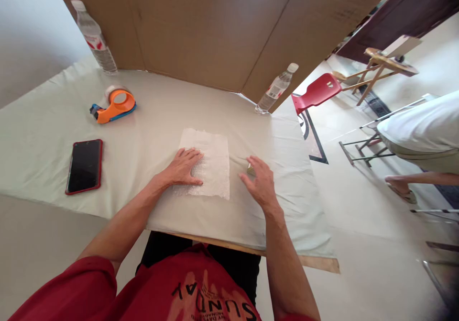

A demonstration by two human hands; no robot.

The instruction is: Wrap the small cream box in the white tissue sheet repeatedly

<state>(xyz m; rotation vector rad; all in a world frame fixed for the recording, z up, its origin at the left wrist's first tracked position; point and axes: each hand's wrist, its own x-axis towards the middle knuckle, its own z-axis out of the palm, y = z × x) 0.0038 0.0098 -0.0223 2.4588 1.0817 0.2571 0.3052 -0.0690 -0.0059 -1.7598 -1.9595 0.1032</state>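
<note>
A whitish sheet that looks like bubble wrap (215, 168) lies flat on the cloth-covered table in front of me. My left hand (184, 167) rests on its left side, fingers stretched out and palm down. To the right of the sheet, my right hand (261, 180) is low over the cloth, thumb and fingers apart. A small yellowish object (251, 169) shows in the gap between that thumb and the fingers. Most of it is hidden by the hand, so its kind is unclear.
An orange and blue tape dispenser (115, 103) and a red-cased phone (85, 166) lie at left. Two water bottles, a left one (96, 41) and a right one (275, 91), stand against a tall cardboard panel (201, 29). A seated person (423, 129) is at right, near a red chair (319, 91).
</note>
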